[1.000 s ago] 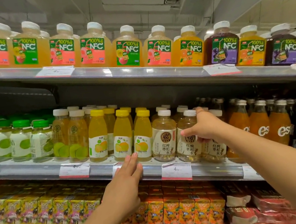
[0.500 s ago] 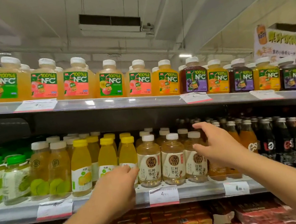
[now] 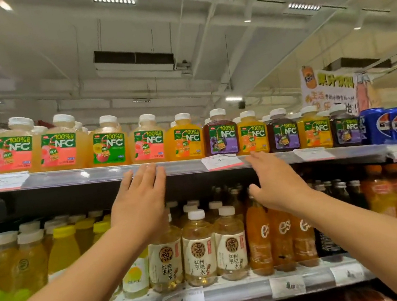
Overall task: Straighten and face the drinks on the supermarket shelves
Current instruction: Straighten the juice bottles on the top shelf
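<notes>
Both your hands reach up toward the top shelf (image 3: pixel 107 171), fingers straight and spread, holding nothing. Your left hand (image 3: pixel 140 206) has its fingertips at the shelf's front edge, just below a pink-labelled NFC bottle (image 3: pixel 148 142). Your right hand (image 3: pixel 275 185) has its fingertips at the same edge, below an orange NFC bottle (image 3: pixel 250 133), beside a price tag (image 3: pixel 220 161). NFC juice bottles line the top shelf, labels facing you. Below, tea bottles (image 3: pixel 199 251) and orange soda bottles (image 3: pixel 281 236) stand upright on the lower shelf (image 3: pixel 235 294).
</notes>
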`<state>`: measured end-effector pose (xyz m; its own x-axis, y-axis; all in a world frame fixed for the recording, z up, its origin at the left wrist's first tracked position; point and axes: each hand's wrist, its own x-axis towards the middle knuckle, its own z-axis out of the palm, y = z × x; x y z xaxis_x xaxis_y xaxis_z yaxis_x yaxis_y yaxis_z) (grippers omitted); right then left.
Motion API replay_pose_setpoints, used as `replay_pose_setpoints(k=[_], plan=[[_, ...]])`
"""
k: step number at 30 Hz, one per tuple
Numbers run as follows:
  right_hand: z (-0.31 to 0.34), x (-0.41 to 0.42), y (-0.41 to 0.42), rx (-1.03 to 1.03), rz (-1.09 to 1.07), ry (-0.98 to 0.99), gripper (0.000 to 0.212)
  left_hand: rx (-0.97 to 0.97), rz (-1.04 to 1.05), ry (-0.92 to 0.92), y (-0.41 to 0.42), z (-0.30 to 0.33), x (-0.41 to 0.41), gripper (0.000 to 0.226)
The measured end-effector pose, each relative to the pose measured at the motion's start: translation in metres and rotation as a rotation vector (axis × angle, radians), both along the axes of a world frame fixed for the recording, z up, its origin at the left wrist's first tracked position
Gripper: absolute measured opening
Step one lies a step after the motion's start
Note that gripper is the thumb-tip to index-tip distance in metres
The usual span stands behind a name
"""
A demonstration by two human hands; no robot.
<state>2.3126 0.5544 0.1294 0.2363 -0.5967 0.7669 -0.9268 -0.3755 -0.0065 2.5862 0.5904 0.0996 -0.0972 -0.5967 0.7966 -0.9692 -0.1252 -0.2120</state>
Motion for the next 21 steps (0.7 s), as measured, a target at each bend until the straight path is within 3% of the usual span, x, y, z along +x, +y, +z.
replay_pose_setpoints(k=[7,11,15,21], plan=[[-0.017,-0.012,-0.028,-0.131,0.094,-0.012,0.071,-0.071,0.058,-0.024,0.004,0.018,-0.025,0.056],[-0.014,-0.020,-0.029,-0.104,0.179,-0.023,0.074,0.011,0.123,0.011,-0.009,0.028,-0.053,0.078],[-0.009,-0.039,-0.026,-0.025,0.254,0.060,0.078,0.016,-0.025,-0.056,-0.021,0.027,-0.084,0.082],[-0.013,-0.105,-0.026,-0.115,0.016,0.038,0.069,-0.018,0.067,-0.052,-0.030,0.013,-0.100,0.079]])
